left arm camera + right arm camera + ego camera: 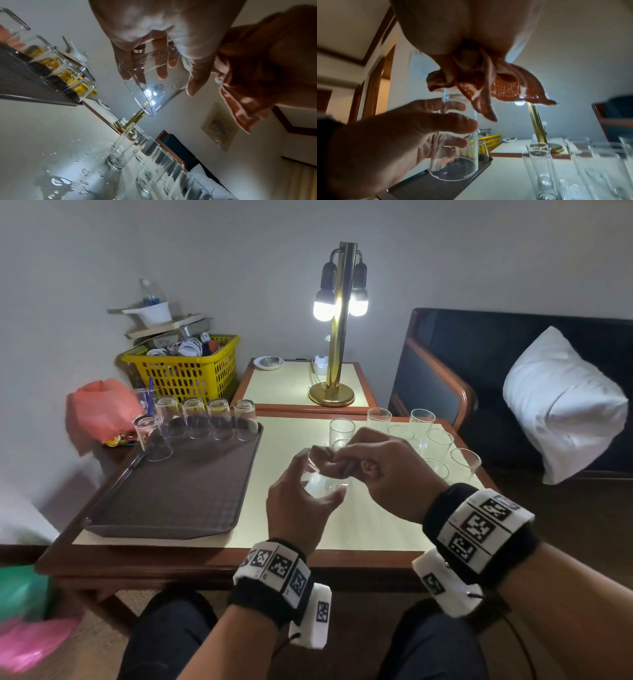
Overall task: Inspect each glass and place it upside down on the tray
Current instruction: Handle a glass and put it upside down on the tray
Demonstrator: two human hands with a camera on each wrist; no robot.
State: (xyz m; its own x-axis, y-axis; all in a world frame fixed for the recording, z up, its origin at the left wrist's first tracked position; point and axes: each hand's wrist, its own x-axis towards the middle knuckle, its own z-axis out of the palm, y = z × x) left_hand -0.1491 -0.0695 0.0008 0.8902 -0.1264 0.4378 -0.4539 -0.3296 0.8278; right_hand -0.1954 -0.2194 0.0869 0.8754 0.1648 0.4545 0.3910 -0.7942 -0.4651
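The glass [320, 474] sits in my left hand [301, 508] at the centre of the head view, held above the table [359, 529], my fingers [162, 65] and thumb curled round its wall with the mouth turned down and away from me. My right hand [387, 470] is just above it, clenched on a brown cloth [505, 88] that touches the glass's upper end. I judge the glass light, rigid and brittle, and likely slippery: water drops [85, 171] lie on the tabletop in the lower left of the left wrist view, so the wall may be damp. The mid-wall is the place to hold it, with fingers spread wide and only moderate squeeze; pinching the thin rim would risk a chip, and the thick base should go uppermost when I set it down. Further off, in the left middle of the head view, the tray [164, 501] holds six upturned glasses [205, 419] along its far edge, with bare surface in front of them for this one. At the right middle stand the upright glasses [438, 440] not yet done, close together, so I should lift each straight up to avoid knocking its neighbours.
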